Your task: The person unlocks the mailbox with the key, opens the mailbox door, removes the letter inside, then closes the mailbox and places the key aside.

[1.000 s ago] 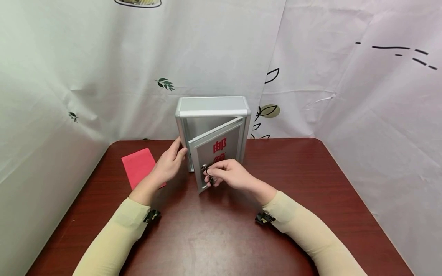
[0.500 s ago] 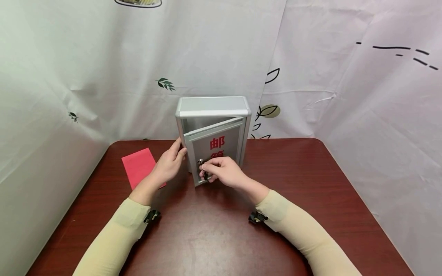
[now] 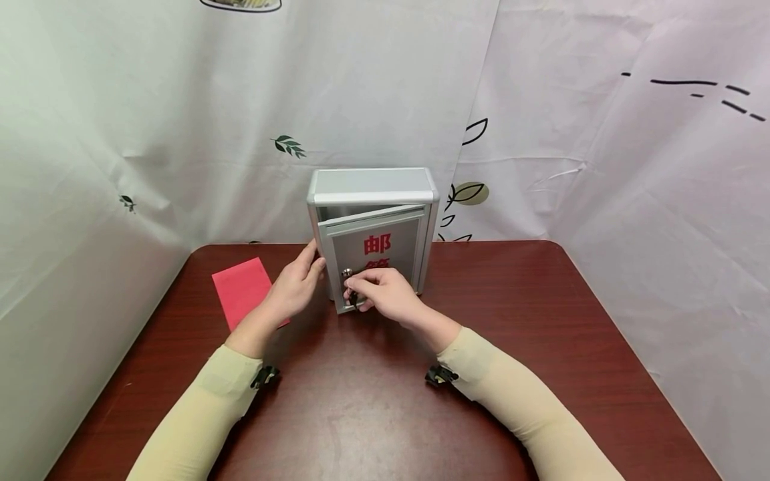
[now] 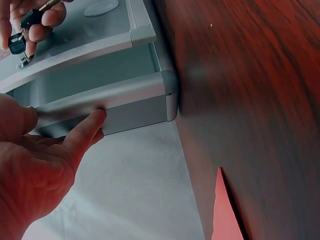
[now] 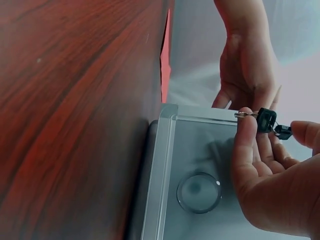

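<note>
A grey metal mailbox (image 3: 373,180) with red characters on its door (image 3: 341,240) stands upright at the back of the table. The door, hinged on the right, hangs slightly ajar with a dark gap at its left. My right hand (image 3: 391,294) pinches a black-headed key (image 5: 266,120) at the lock (image 3: 346,272); a second key (image 4: 34,18) hangs with it on a ring. My left hand (image 3: 295,284) rests against the box's left side, its thumb by the front edge and its fingers extended along the wall. How deep the key sits is hard to tell.
A red envelope (image 3: 240,290) lies on the dark red wooden table (image 3: 373,414), left of the box and partly behind my left forearm. White printed cloth (image 3: 385,87) hangs behind and on both sides. A round clear disc (image 5: 199,192) shows on the door's front.
The door has swung inward toward the box, narrowing the gap. My right hand has moved left and away with the door and keys. The left hand has stayed put.
</note>
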Tool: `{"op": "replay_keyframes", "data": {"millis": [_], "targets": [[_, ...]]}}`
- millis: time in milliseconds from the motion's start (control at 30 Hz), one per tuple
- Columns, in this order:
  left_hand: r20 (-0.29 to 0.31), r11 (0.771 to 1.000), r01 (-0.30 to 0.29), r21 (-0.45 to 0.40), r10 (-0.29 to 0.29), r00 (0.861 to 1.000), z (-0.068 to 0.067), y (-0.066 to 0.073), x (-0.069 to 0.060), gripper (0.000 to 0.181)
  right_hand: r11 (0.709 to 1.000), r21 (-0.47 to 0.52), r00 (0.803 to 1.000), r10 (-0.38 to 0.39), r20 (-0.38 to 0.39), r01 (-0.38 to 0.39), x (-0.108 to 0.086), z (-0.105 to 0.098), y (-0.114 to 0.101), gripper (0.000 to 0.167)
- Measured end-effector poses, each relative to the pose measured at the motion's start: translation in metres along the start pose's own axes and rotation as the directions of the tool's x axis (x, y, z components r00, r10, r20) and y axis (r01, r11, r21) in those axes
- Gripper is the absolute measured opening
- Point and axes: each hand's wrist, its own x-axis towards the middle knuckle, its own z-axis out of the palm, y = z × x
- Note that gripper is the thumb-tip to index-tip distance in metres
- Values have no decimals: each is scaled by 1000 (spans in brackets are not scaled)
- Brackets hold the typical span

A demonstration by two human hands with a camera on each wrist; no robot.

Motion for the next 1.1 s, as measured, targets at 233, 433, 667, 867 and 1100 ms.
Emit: {"op": "replay_keyframes", "data": {"millis": [233, 433, 667, 867, 1100], "targets": [[1, 1000, -1, 10, 1, 1000, 4, -1, 0, 62, 1000, 11, 999, 18, -29, -17, 5, 1, -1, 30], [-4, 1000, -6, -4, 6, 1000, 5, -2, 0, 61, 999, 20, 999, 28, -45, -27, 9, 2, -2, 32], [3, 1000, 8, -11, -8, 1000, 4, -3, 0, 61, 999, 37, 997, 35, -67, -32, 14, 6, -2, 33], [-9, 1000, 2, -11, -2, 1000, 4, -3, 0, 61, 999, 16, 994, 34, -103, -32, 18, 8, -2, 31], [-23, 1000, -4, -1, 4, 1000, 5, -4, 0, 60, 1000, -17, 992, 24, -125, -26, 20, 10, -2, 30]]}}
